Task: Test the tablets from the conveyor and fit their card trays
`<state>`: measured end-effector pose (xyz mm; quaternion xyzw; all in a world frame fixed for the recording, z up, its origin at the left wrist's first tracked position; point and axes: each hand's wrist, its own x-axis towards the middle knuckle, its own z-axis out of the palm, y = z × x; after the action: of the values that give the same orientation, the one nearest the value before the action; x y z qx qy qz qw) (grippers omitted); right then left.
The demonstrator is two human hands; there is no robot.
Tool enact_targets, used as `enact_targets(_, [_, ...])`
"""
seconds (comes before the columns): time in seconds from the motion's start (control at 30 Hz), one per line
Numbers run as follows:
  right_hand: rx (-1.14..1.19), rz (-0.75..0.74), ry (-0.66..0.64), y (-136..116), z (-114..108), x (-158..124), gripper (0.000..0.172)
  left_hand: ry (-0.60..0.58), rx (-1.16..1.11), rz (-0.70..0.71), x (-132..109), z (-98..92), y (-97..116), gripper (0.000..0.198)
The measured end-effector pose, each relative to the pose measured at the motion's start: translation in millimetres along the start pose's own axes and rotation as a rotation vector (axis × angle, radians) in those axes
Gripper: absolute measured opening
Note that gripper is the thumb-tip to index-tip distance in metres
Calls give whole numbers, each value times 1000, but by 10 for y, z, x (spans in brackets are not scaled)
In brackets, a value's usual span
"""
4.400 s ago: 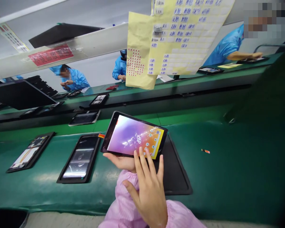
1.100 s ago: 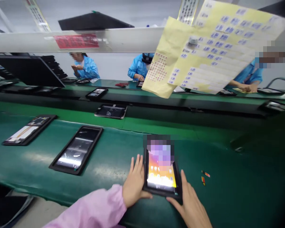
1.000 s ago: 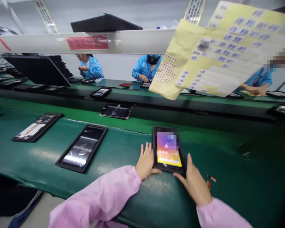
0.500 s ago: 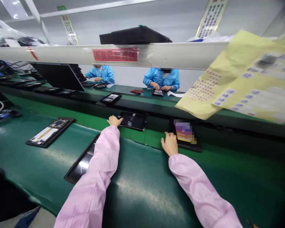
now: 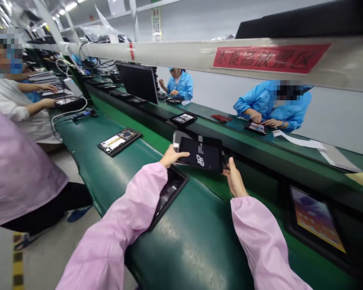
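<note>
A tablet with a dark face and a white logo is held tilted above the green strip behind the bench. My left hand grips its left end, thumb on top and fingers hidden behind. At the opposite end my right hand has its fingers curled under the right corner, its thumb pointing up beside the edge. A silver-grey edge shows at the tablet's upper left. Below my left forearm, a second tablet in a black tray lies partly covered by my sleeve.
An opened tablet with bare insides lies left on the green bench. At right stands a tablet with a lit screen. A monitor rises beyond the strip. Co-workers in blue sit opposite; another person is close on the left.
The dark tablet has come up off the green strip, with both hands now on it. My right hand has left the lit tablet. The view has swung left.
</note>
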<state>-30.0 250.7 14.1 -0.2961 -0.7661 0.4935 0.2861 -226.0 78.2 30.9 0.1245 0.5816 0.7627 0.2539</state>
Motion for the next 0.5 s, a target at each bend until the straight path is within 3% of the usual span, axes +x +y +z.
enact_targets(0.07, [68,-17,-37,-183,195,-32,79,47,-35,16,-195,-475,165,36])
enact_targets(0.13, [107,-35,-99,-328,382,-94,76,194,-73,38,-385,-990,269,32])
enact_targets(0.27, [49,26,-196,-318,665,-395,62,536,-90,10,-725,-1871,193,19])
enact_targets(0.37, [-54,138,-268,-139,844,-764,42,618,-63,-90,-885,-2243,17,18])
enact_targets(0.5, [-133,260,-365,-19,1056,-1195,33,613,-53,-98,-886,-2383,-64,22])
